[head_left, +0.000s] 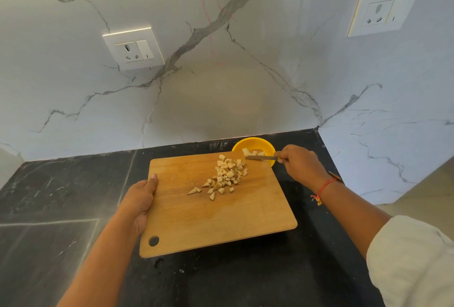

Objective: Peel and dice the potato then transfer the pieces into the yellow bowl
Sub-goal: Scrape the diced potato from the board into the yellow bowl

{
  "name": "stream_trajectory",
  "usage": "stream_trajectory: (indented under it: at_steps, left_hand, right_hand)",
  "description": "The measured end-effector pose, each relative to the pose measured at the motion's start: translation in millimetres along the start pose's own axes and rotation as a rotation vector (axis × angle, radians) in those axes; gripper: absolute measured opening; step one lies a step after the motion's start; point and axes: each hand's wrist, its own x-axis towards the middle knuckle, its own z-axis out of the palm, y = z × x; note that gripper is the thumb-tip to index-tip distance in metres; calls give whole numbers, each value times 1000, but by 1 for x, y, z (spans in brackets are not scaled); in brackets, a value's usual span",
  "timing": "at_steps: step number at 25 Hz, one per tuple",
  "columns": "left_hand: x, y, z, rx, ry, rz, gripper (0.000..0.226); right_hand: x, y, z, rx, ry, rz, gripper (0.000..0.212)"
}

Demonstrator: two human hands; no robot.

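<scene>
A wooden cutting board [196, 223] is held over the black counter, its far right corner over the yellow bowl [265, 145]. My left hand [140, 198] grips the board's left edge, thumb on top. A pile of diced potato pieces [224, 175] lies on the board's far half, near the bowl. A few pieces [250, 152] lie inside the bowl. My right hand [298, 164] holds a knife [261, 158] by its handle, the blade lying across the board's far corner at the bowl's rim.
The black stone counter [61, 208] ends at a marble wall behind and a marble side wall on the right. Two wall sockets, a left socket [134, 48] and a right socket [383, 10], sit well above the counter. The counter's right edge [344, 208] drops to the floor.
</scene>
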Motion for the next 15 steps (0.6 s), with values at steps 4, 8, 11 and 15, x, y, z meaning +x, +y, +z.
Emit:
stream_trajectory:
  at_steps: [4, 8, 11, 15]
  left_hand:
    - [0, -2, -2, 2, -2, -13, 39]
    - [0, -3, -3, -1, -7, -22, 39]
    - [-1, -4, -3, 10, -10, -24, 41]
    - [-1, -5, -3, 16, -9, -26, 40]
  right_hand:
    - [13, -2, -3, -11, -35, 39, 28]
    - [23, -6, -7, -38, -41, 56, 27]
    - [26, -13, -12, -49, -44, 66, 29]
    - [26, -15, -15, -7, -47, 50, 31]
